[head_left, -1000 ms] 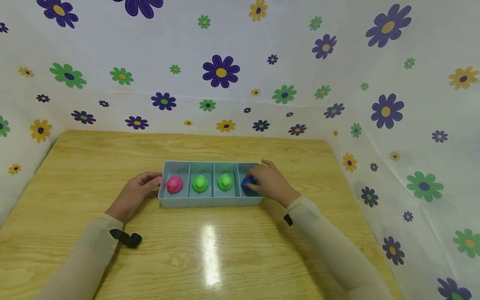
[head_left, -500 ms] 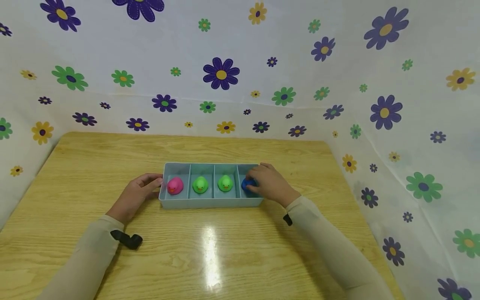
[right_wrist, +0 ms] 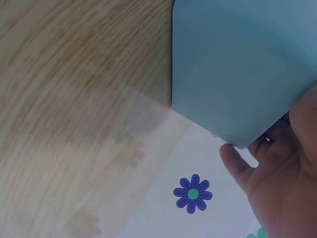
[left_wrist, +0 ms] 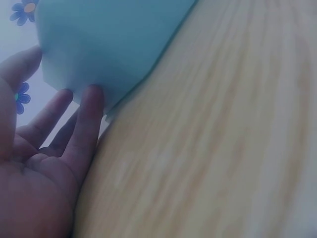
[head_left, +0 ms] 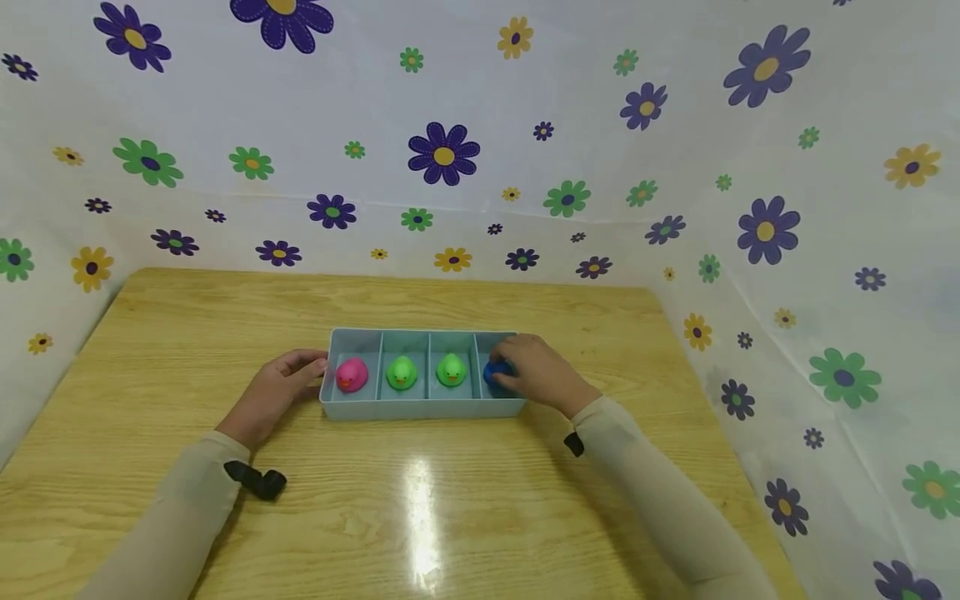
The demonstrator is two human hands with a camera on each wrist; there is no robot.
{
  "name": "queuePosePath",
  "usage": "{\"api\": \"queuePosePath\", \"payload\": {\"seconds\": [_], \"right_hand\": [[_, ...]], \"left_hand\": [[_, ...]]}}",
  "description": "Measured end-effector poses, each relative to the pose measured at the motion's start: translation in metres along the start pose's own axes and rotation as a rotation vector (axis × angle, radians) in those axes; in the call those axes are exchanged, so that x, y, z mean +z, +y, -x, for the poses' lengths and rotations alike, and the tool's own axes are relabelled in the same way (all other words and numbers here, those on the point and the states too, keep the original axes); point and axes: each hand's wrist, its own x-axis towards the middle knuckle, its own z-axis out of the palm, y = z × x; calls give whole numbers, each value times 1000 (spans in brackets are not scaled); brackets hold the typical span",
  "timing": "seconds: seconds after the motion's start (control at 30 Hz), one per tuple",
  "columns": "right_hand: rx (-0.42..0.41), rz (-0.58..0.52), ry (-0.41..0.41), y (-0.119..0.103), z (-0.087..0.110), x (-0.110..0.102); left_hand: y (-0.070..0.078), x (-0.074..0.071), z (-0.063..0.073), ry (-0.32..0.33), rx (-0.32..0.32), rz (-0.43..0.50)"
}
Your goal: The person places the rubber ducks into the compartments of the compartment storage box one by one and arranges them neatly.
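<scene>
A light blue tray [head_left: 427, 408] with several compartments stands on the wooden table. From left to right it holds a pink rubber duck [head_left: 352, 375], a green rubber duck [head_left: 402, 373] and another green rubber duck [head_left: 452, 370]. In the rightmost compartment sits a blue rubber duck [head_left: 493, 374], mostly covered by my right hand [head_left: 542, 372], whose thumb and fingers are around it. My left hand [head_left: 276, 390] rests at the tray's left end. The left wrist view shows its fairly straight fingers [left_wrist: 91, 101] touching the end wall.
The wooden table [head_left: 315, 517] extends around the tray on all sides. A white flowered sheet [head_left: 360, 100] hangs behind it and along both sides. Dark straps [head_left: 257, 481] circle the sleeves at the wrists.
The head view has tilted slightly, so everything sits a little lower in it. A raised finger of my right hand has come down. Ducks and tray keep their places.
</scene>
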Motion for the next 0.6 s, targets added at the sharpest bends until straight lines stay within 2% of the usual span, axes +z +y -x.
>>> {"api": "queuePosePath", "payload": {"seconds": [0.1, 0.2, 0.4, 0.6], "right_hand": [[-16, -32, 29, 3, 0, 1], [2, -104, 87, 5, 3, 2], [53, -263, 269, 13, 14, 7], [35, -281, 437, 24, 21, 11]], "left_hand": [[2, 0, 0, -1, -4, -7], [4, 0, -1, -2, -5, -12], [5, -2, -3, -14, -9, 7], [4, -5, -5, -25, -22, 29]]}}
